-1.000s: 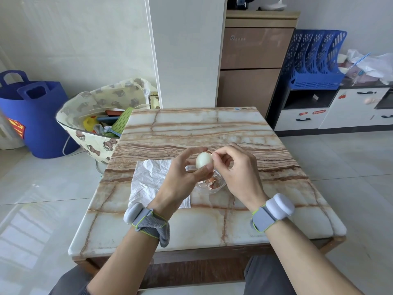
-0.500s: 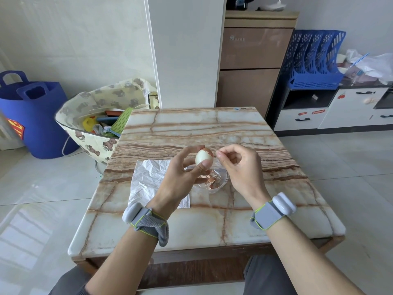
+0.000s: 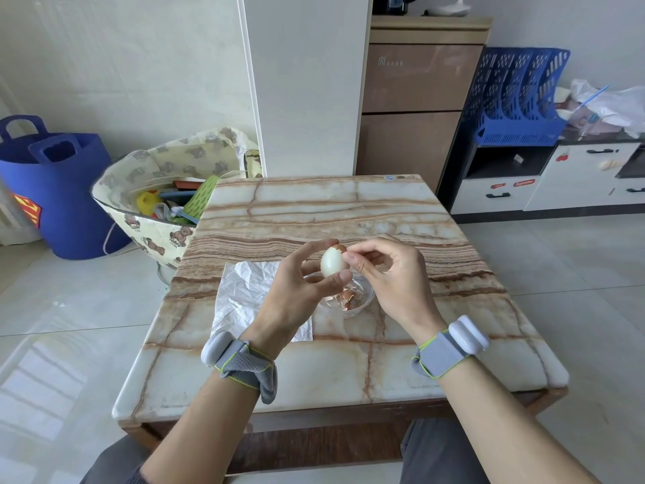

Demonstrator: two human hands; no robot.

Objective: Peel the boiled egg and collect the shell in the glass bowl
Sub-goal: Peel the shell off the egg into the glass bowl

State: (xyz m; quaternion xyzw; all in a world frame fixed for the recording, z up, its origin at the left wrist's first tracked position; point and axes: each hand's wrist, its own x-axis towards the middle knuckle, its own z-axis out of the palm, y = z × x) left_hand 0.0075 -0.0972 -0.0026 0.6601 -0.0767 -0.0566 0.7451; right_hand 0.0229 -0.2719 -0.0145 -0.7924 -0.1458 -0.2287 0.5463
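Nearly done: left grip (image 3: 293, 295) holds boiled egg (image 3: 331, 263) over glass bowl (image 3: 367, 302); right grip (image 3: 394, 274) pinches last shell cap (image 3: 339, 248). Lift shallow, under membrane; drop fragments straight down.

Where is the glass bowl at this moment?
Head view: the glass bowl sits on the table, just right of the crumpled white sheet, beneath the egg held by the left hand.

shells (image 3: 345, 295) lie in the glass bowl (image 3: 368, 297) on the table (image 3: 314, 211), sheet (image 3: 244, 284) just left.
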